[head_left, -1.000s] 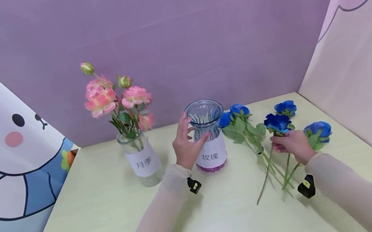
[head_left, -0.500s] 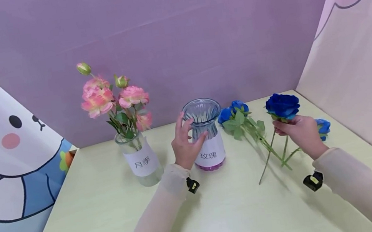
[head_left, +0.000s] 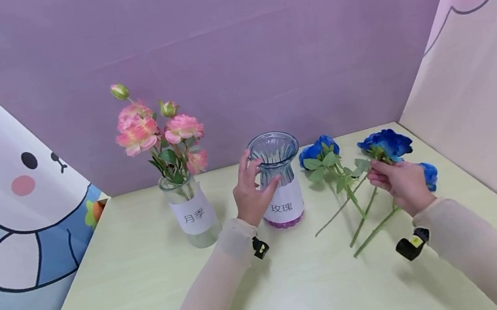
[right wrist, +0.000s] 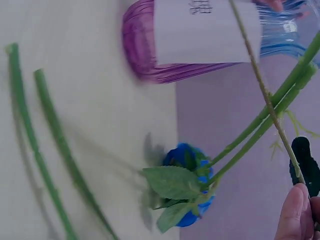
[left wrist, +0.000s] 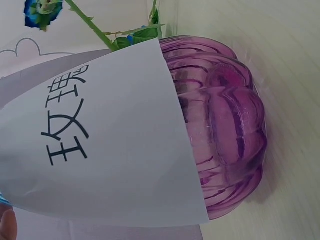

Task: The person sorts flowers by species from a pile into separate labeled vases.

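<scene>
My left hand point(head_left: 253, 193) holds the blue-and-purple glass vase point(head_left: 277, 172) by its flared neck, thumb in front and fingers at the left side. A white paper label point(left wrist: 115, 135) with Chinese characters wraps the vase, above its purple ribbed base point(left wrist: 225, 120). Over the table at the right, my right hand point(head_left: 401, 185) pinches a blue rose point(head_left: 387, 144) just below its bloom. The bloom tilts away and the thin brownish stem point(right wrist: 255, 65) slants down toward the vase. Its tip is apart from the vase.
Several blue roses point(head_left: 320, 151) lie on the table right of the vase, their green stems point(head_left: 374, 232) pointing forward. Left stands a clear labelled bottle point(head_left: 193, 216) with pink flowers point(head_left: 183, 127). A purple backdrop point(head_left: 263, 49) closes off the rear.
My right hand has lifted the blue rose from among the others and moved slightly right. The bloom has tipped back and the stem end has swung left. My left hand stays on the vase.
</scene>
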`<state>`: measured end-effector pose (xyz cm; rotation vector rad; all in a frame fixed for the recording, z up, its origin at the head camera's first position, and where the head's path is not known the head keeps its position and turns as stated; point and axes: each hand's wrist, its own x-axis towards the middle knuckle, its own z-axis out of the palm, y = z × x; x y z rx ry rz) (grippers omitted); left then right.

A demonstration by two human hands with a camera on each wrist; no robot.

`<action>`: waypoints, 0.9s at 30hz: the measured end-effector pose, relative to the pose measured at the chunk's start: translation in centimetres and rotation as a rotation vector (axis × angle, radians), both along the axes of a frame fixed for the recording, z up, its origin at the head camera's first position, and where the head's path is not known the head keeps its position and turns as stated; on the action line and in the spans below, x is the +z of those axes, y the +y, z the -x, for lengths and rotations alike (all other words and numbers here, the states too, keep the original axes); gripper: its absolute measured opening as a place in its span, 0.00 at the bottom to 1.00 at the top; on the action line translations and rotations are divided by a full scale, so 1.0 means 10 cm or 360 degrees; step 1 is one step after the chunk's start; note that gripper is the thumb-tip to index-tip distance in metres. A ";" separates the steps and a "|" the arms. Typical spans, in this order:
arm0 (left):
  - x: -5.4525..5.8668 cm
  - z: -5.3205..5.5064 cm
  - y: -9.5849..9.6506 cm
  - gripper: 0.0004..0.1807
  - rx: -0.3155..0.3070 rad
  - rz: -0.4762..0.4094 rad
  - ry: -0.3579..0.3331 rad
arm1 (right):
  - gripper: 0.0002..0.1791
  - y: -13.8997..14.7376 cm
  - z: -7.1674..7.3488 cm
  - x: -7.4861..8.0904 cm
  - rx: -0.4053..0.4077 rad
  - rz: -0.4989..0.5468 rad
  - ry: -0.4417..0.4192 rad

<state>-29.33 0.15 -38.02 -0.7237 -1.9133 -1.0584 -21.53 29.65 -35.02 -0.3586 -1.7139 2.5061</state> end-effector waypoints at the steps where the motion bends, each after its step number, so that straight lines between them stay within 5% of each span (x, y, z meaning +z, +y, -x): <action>1: 0.00 0.00 0.00 0.28 0.0005 0.0004 0.0004 | 0.10 0.01 0.01 -0.04 -0.0001 -0.0074 -0.0037; 7: 0.00 0.00 0.01 0.28 -0.0005 0.0010 0.0007 | 0.09 0.03 0.03 -0.35 -0.0020 -0.0722 -0.0233; 11: 0.01 -0.01 0.00 0.27 0.0003 0.0007 -0.0017 | 0.12 0.09 0.02 -0.36 -0.0069 -0.0839 -0.0207; 15: 0.01 -0.02 -0.01 0.27 0.0018 0.0013 0.0004 | 0.02 0.10 -0.01 -0.17 -0.0248 -0.0716 0.0105; 19: 0.02 0.00 -0.01 0.27 0.0036 0.0010 0.0024 | 0.07 0.07 0.02 0.03 -0.0182 -0.0542 0.0413; 21: 0.02 0.00 -0.01 0.27 0.0038 0.0006 0.0024 | 0.07 0.10 0.04 0.07 -0.0100 -0.0423 0.0391; 27: 0.02 -0.02 -0.01 0.28 0.0026 0.0019 -0.0002 | 0.14 0.22 0.02 0.01 0.0141 -0.0067 -0.0009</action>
